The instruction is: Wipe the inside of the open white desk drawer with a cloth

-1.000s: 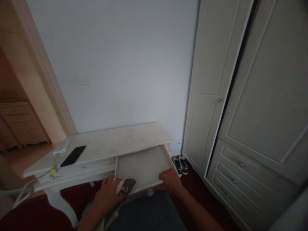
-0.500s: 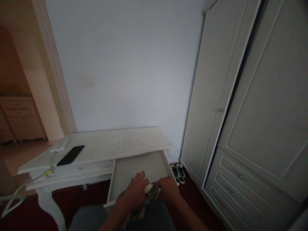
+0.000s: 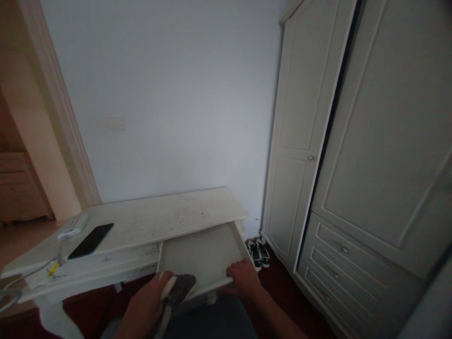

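Observation:
A white desk (image 3: 169, 212) has its right drawer (image 3: 201, 256) pulled out, showing the pale bottom inside. At the drawer's front left corner, my left hand (image 3: 150, 296) is closed on a crumpled grey-brown cloth (image 3: 182, 287) with a cream part, and a strip of it hangs down. My right hand (image 3: 245, 278) grips the front right edge of the drawer, its fingers curled over the rim. The undersides of both hands are hidden.
On the desk's left lie a dark phone (image 3: 91, 241) and a white box-like device (image 3: 73, 226) with a cable. Black-and-white shoes (image 3: 258, 254) stand on the dark red floor. A white wardrobe (image 3: 293, 188) rises at the right.
My hands have moved apart: the left went left with the cloth, while the right let go of it and took the drawer's edge. The view has shifted slightly right.

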Tool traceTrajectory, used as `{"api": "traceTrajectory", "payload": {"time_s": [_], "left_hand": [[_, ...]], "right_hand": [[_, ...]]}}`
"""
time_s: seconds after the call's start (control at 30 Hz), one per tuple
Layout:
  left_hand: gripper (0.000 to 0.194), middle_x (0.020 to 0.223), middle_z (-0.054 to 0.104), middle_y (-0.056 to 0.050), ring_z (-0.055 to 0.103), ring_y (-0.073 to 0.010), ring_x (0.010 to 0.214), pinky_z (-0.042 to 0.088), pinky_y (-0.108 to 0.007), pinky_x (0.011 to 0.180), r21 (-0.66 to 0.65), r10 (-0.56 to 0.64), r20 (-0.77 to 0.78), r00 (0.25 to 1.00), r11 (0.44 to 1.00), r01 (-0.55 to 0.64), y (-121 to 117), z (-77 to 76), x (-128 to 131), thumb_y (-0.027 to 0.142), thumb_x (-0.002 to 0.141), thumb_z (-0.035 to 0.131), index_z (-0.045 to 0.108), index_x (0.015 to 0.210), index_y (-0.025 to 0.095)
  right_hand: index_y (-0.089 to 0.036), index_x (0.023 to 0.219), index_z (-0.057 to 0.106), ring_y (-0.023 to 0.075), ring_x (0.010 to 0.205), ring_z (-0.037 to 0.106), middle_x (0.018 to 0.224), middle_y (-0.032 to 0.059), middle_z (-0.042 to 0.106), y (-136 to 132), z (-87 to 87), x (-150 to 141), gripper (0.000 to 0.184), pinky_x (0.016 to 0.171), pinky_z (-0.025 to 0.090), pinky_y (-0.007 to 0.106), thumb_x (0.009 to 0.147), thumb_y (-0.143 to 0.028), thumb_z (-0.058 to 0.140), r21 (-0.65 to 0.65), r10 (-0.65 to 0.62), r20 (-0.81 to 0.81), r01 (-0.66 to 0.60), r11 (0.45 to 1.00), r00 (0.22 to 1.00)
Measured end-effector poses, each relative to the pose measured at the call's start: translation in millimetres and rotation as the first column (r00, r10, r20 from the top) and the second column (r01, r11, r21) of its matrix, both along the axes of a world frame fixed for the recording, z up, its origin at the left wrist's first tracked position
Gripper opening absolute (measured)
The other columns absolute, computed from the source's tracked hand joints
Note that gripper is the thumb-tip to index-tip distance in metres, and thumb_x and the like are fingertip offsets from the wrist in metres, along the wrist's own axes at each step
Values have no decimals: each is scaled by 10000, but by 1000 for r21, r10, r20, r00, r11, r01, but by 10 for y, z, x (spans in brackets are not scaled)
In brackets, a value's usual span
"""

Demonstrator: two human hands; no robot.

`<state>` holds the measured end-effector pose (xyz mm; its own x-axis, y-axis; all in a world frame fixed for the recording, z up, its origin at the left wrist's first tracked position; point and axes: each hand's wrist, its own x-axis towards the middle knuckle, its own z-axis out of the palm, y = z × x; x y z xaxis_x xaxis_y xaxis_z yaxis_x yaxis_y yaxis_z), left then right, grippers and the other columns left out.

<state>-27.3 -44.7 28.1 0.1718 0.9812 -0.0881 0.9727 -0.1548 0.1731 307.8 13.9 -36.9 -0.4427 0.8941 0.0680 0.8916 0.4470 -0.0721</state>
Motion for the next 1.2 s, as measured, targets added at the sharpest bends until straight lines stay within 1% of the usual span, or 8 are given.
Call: {"api": "traceTrajectory", "payload": {"time_s": [0.13, 0.33, 0.57, 0.7, 0.8, 1.0, 1.1, 1.2], "left_hand": [[530, 1347, 690, -49, 663, -202, 1224, 452, -311, 998, 25, -77, -45, 996, 997, 78, 93, 27, 158, 71, 874, 431, 577, 1320, 318], [351, 1220, 725, -40, 676, -218, 1137, 461, -322, 941, 17, -173, 59, 983, 985, 172, 235, 101, 907, 204, 893, 506, 606, 1213, 309], [522, 1371, 660, -129, 599, -314, 1262, 428, -461, 1060, 93, -261, 68, 963, 963, 255, 206, 94, 1696, 142, 879, 479, 584, 1378, 251], [492, 1381, 668, -74, 596, -251, 1263, 425, -372, 1079, 108, -186, 163, 969, 979, 170, 151, -107, 1435, 168, 865, 513, 610, 1329, 301], [472, 1385, 673, -56, 592, -217, 1275, 409, -325, 1102, 136, -124, 201, 972, 986, 98, 79, -214, 1052, 150, 869, 493, 614, 1298, 304], [443, 1381, 678, -27, 635, -187, 1255, 447, -296, 1037, 60, 36, 166, 985, 997, -47, -12, -74, 358, 146, 919, 431, 581, 1298, 321], [405, 1348, 691, -58, 673, -213, 1207, 472, -335, 983, 72, 164, 93, 982, 983, -171, -6, -15, 324, 185, 977, 396, 558, 1332, 296], [455, 1316, 694, -104, 658, -265, 1230, 452, -399, 997, 175, 135, -23, 991, 976, -129, 17, -14, 525, 123, 924, 436, 579, 1337, 251]], "right_hand": [[-226, 1026, 758, 296, 1020, 724, 1028, 93, 783, -18, 53, -16, 660, 953, 440, 401, 814, -841, 652, 6, -4, 22, 4, 1000, 1000], [-229, 1013, 767, 315, 1011, 726, 1030, 99, 787, -25, 69, -41, 599, 950, 452, 407, 792, -783, 707, -8, -24, 10, 24, 1000, 1000], [-235, 996, 761, 314, 989, 724, 1033, 97, 790, 1, 46, 19, 397, 906, 467, 373, 795, -577, 741, -7, -47, -66, 46, 999, 997], [-237, 955, 756, 305, 969, 730, 1005, 93, 792, 5, 36, -5, 295, 877, 472, 377, 856, -510, 703, -10, -19, 4, 19, 1000, 1000], [-232, 999, 758, 312, 1005, 728, 1025, 95, 788, -6, 36, -25, 417, 910, 472, 383, 831, -613, 732, -8, -15, 19, 15, 1000, 1000], [-241, 1045, 762, 320, 1037, 717, 1055, 80, 782, -31, 59, -14, 608, 948, 456, 398, 779, -786, 727, -26, -34, -4, 34, 999, 999], [-237, 1042, 763, 322, 1037, 717, 1054, 85, 780, -45, 97, -19, 586, 931, 459, 395, 792, -766, 733, -29, -27, 7, 27, 999, 1000], [-234, 1043, 764, 321, 1047, 717, 1056, 91, 781, -55, 128, -23, 566, 915, 459, 386, 804, -746, 735, -27, -37, 13, 37, 999, 999]]}}
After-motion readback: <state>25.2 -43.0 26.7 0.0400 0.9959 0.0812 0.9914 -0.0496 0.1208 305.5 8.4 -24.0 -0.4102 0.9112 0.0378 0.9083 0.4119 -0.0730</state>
